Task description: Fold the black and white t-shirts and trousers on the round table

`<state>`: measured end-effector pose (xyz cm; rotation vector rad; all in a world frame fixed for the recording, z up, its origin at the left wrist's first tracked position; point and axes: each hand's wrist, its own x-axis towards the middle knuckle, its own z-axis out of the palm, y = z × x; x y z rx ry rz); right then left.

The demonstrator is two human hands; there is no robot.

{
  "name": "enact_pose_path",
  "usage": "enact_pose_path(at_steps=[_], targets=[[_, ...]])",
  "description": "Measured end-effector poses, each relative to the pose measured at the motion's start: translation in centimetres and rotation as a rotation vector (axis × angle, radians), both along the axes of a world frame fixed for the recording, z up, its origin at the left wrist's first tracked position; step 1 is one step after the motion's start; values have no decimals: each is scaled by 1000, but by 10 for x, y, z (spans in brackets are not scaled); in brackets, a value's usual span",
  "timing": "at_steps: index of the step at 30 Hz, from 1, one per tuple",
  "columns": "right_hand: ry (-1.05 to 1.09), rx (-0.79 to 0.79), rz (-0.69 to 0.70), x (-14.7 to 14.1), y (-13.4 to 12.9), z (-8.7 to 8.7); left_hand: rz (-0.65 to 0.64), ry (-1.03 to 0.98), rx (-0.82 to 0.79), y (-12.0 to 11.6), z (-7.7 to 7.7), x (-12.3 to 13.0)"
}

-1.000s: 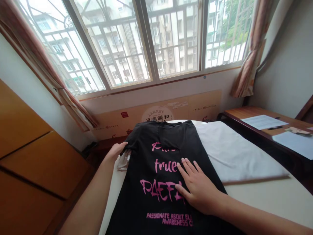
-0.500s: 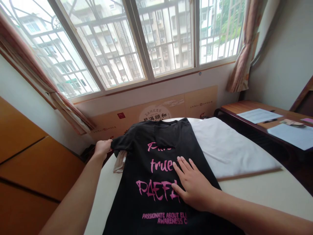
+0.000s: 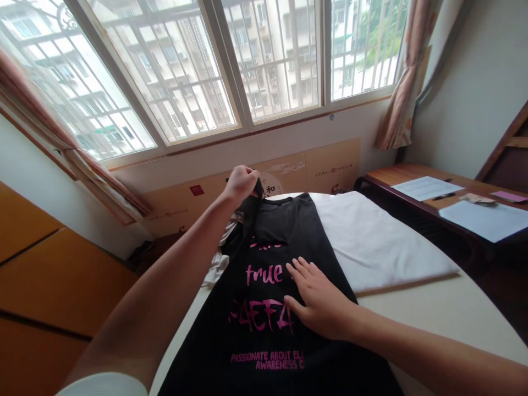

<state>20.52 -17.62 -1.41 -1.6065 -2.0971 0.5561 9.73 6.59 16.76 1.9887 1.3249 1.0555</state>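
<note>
A black T-shirt (image 3: 264, 324) with pink lettering lies spread over a round, pale table, its neckline toward the window. My left hand (image 3: 243, 181) is closed on the shirt's left sleeve and holds it raised above the table, near the collar. Flat on the shirt front, beside the printed words, rests my right hand (image 3: 313, 297) with its fingers stretched out. A white folded cloth (image 3: 379, 242) lies to the right of the shirt. Some crumpled whitish fabric (image 3: 216, 268) shows beyond the shirt's left edge.
The pale table (image 3: 416, 308) fills the lower middle. Behind it, printed cardboard (image 3: 223, 190) leans below the barred window. A wooden desk (image 3: 412, 170) at right holds papers (image 3: 490, 220) and a pen. An orange-brown cabinet (image 3: 37, 264) stands at left.
My left hand has moved up and to the right, carrying the black sleeve toward the collar. More whitish fabric shows at the shirt's left. My right hand stays flat on the shirt.
</note>
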Motion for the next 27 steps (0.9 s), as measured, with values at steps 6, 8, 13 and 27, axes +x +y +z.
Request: enact_pose_path(at_steps=[6, 8, 13, 27], targets=[[62, 120, -133, 29, 15, 5, -200, 413, -166, -8, -53, 73], [-5, 165, -194, 40, 21, 4, -270, 525, -190, -15, -72, 72], [-111, 103, -269, 57, 34, -4, -395, 683, -61, -24, -109, 20], [61, 84, -509, 97, 201, 22, -79, 838, 185, 56, -126, -62]])
